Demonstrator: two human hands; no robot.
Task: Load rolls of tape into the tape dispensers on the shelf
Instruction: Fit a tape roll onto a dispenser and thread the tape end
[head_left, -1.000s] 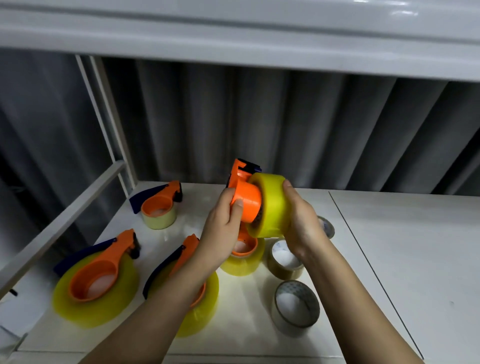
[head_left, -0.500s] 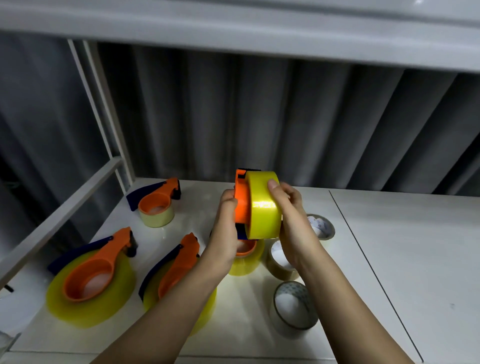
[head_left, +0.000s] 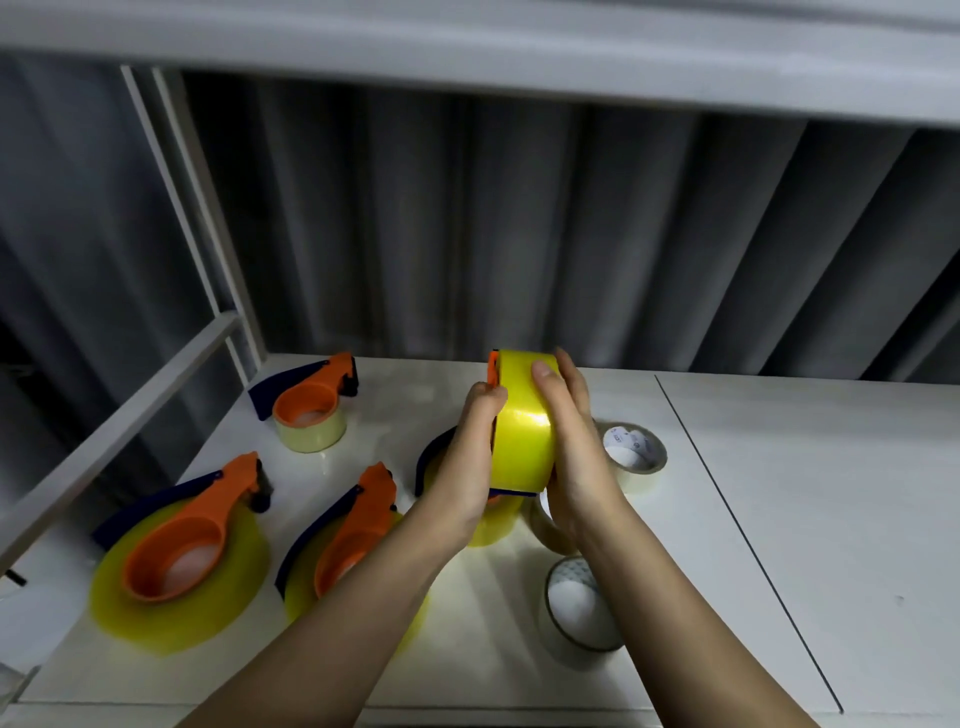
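Above the white shelf (head_left: 779, 519) I hold a yellow tape roll (head_left: 522, 436) edge-on between both hands. My right hand (head_left: 574, 441) presses flat on its right side. My left hand (head_left: 467, 457) grips the orange dispenser (head_left: 492, 366) on its left side; only a sliver of orange and a dark blue strip below show. The roll sits over the dispenser's hub. Three loaded orange dispensers lie on the shelf: back left (head_left: 311, 405), front left (head_left: 182, 540) and middle (head_left: 353, 530). Another loaded one (head_left: 485, 527) is mostly hidden under my hands.
Loose clear tape rolls stand on the shelf to the right of my hands: one at the back (head_left: 634, 452), one in front (head_left: 582, 605), a third (head_left: 545, 527) partly hidden behind my right wrist. A white rail (head_left: 119, 431) bounds the left side; an upper shelf (head_left: 467, 52) hangs overhead.
The yellow roll has slid fully onto the orange hub, which showed a second ago and is now covered. Both hands have closed in against the roll's sides and turned it edge-on.
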